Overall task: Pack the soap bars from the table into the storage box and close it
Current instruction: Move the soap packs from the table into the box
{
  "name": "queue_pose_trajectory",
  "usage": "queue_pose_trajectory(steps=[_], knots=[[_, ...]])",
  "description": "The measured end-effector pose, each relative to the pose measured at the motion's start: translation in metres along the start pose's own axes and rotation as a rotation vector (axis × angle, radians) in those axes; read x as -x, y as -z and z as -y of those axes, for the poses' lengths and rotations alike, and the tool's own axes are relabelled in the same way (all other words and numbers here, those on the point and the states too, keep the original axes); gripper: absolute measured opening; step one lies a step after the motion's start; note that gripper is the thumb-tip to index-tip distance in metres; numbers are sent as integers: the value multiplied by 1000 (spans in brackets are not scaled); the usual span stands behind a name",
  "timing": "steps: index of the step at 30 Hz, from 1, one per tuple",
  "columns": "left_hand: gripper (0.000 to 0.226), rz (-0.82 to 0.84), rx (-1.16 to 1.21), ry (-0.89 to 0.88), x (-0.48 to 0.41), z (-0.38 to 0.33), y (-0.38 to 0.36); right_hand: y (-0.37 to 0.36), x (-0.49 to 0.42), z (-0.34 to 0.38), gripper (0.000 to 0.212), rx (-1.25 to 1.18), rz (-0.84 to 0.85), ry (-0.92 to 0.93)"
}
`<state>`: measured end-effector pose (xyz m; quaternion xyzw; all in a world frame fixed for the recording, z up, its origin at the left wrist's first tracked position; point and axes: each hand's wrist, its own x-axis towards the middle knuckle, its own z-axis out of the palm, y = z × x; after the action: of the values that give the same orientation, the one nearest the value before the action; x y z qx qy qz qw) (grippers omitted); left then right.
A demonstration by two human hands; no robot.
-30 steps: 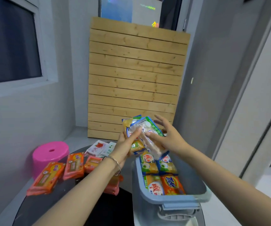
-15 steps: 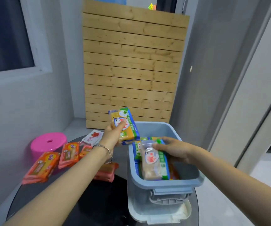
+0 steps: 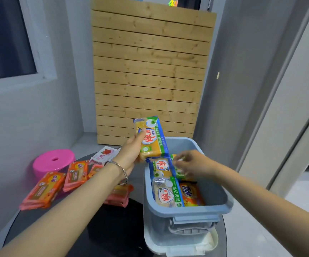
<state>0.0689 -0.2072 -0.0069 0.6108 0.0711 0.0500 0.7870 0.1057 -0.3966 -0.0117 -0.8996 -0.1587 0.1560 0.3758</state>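
From the head camera, the one view there was, the clearest change from half a second before was at the right hand (image 3: 190, 165): the clear-wrapped soap bar (image 3: 165, 191) it had been lowering now lay flat in the storage box (image 3: 187, 209) against the near wall, beside an orange Tide bar (image 3: 191, 194), and the hand had let go and moved to the packs further back. Its fingers were loosely curled over a green-and-white pack (image 3: 178, 170), but motion blur kept me from telling whether they pinched it or only touched it. The left hand (image 3: 131, 154) had kept its yellow soap bar (image 3: 150, 140) upright over the box's far-left corner, thumb on the printed face and fingers pressed behind. I judged that one more bar was stowed and this one was next. On the dark table (image 3: 112, 229), orange soap packs (image 3: 57, 182) sat along the left edge and a white pack with a red flower (image 3: 104, 154) towards the far edge; pink packs (image 3: 118, 195) lay half hidden under the left forearm. How many layers the box held could not be seen, and its lid was not plainly in sight; a pale piece below the latch (image 3: 190, 229) was cut off. A pink stool (image 3: 54, 162) stood beyond the table.
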Motion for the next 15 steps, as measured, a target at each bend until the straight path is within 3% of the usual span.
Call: queue_pose_trajectory(steps=[3,5,9,12,15], knots=[[33,93,-87,12,3,-2,-13,27,-4,17,30,-385,-69,89],[31,148,-144,31,5,-1,-25,38,-8,25,28,-455,-33,140],[40,253,-67,141,6,4,-45,48,-19,24,26,-316,-5,147],[46,289,-136,163,2,8,-50,67,-19,17,28,-260,67,135],[54,319,-266,153,4,15,-52,78,-10,11,50,-146,205,131]])
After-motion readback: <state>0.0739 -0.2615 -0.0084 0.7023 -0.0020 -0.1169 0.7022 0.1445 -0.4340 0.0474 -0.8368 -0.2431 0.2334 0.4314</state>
